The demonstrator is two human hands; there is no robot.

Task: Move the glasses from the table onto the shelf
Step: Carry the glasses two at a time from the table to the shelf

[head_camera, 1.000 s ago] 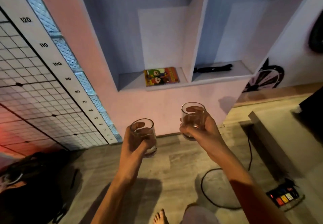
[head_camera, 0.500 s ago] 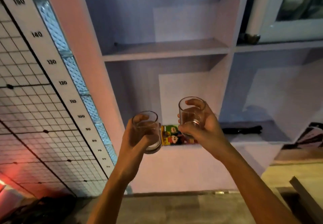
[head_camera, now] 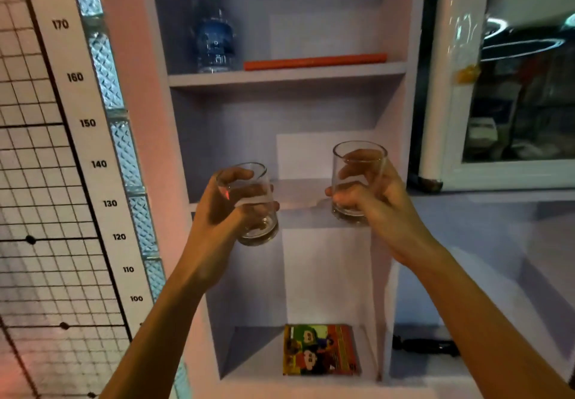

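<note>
I hold two clear, empty drinking glasses in front of a pale shelf unit. My left hand (head_camera: 217,212) wraps around the left glass (head_camera: 252,209), which tilts a little. My right hand (head_camera: 373,209) grips the right glass (head_camera: 357,171), held upright and slightly higher. Both glasses hover at the front edge of the middle shelf (head_camera: 295,196), which runs between them. Neither glass rests on the board.
The upper shelf (head_camera: 286,76) carries a water bottle (head_camera: 214,34) and an orange stick (head_camera: 314,61). A colourful book (head_camera: 320,349) lies on the bottom shelf, a dark object (head_camera: 426,345) in the compartment to its right. A height chart (head_camera: 93,162) stands left, a white-framed window (head_camera: 513,87) right.
My view has tilted up from the floor to the upper shelves. Both hands have risen with the glasses from below the bottom shelf to the middle shelf's height and spread apart.
</note>
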